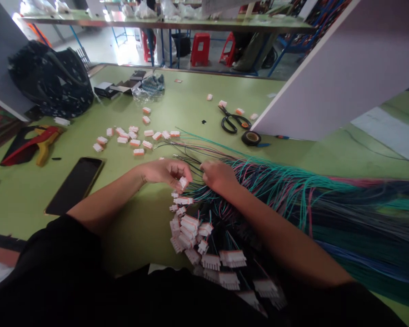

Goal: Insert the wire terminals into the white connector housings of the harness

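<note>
My left hand (167, 173) pinches a small white connector (183, 182) between thumb and fingers. Just to its right, my right hand (220, 176) is closed at the loose ends of thin dark wires (187, 159); its fingertips seem to grip a wire. A large bundle of green, pink and black wires (286, 177) runs off to the right beneath my right forearm. Below my hands hang several white connectors with orange edges (190, 227), fixed to wires. More loose connectors (135, 142) lie scattered on the green table (129, 204) beyond my left hand.
A phone (74, 185) and a red and yellow tool (37, 143) lie at left, near a dark bag (51, 79). Scissors (233, 120) and black tape (251, 137) are beside a pale panel (330, 77). Red stools (200, 49) stand behind.
</note>
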Motion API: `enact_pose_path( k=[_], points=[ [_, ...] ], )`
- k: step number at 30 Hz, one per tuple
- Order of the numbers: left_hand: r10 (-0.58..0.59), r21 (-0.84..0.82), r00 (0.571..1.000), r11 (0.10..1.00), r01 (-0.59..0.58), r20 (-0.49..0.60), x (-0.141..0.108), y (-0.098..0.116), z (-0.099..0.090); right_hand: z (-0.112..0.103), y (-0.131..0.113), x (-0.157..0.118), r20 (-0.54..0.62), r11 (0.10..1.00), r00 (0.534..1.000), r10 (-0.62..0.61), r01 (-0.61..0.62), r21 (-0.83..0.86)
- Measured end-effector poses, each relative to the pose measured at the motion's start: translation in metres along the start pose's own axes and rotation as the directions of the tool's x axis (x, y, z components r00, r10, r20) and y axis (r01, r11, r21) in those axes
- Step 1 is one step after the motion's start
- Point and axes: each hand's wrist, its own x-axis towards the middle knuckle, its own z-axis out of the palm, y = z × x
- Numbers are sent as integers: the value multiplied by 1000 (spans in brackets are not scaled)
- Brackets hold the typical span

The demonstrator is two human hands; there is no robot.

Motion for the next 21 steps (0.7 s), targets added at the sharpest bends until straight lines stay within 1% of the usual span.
enact_pose_path(
  k=[3,6,8,10,12,14,15,16,17,18,19,20,21],
  points=[
    [-1,44,1000,999,2,-11,-1,-1,0,4,5,3,-4,1000,1000,5,-5,27],
    [-11,93,998,996,16,-55,-1,-1,1,6,8,3,-23,999,1000,12,-11,47],
    [-16,128,996,991,27,-86,-1,-1,1,5,9,2,-48,993,999,24,-19,114],
    [-16,155,994,987,33,-106,-1,0,2,4,8,0,-66,973,997,29,-13,232],
    [-12,162,994,986,29,-106,-1,-1,2,4,6,-2,-81,945,996,-26,51,323],
    [-9,148,996,989,22,-89,-1,-1,2,5,5,-3,-110,929,988,-105,137,343],
    [-8,139,997,990,19,-79,-1,-2,2,6,6,-2,-135,921,984,-114,156,357],
    [-7,131,998,991,17,-70,-1,-2,2,7,7,-2,-170,905,982,-87,149,398],
    [-5,124,998,992,13,-64,-1,-2,2,8,9,-1,-209,872,978,-25,124,474],
    [-4,117,998,993,10,-57,-1,-2,2,9,10,0,-247,807,967,63,96,583],
    [-1,110,999,994,7,-51,-1,-3,2,9,12,0,-270,709,951,151,85,700],
    [-1,97,999,995,5,-45,0,-4,1,8,13,0,-276,592,936,219,97,800],
    [2,76,999,997,1,-45,1,-5,1,7,13,0,-273,476,927,258,124,871]
  ],
)
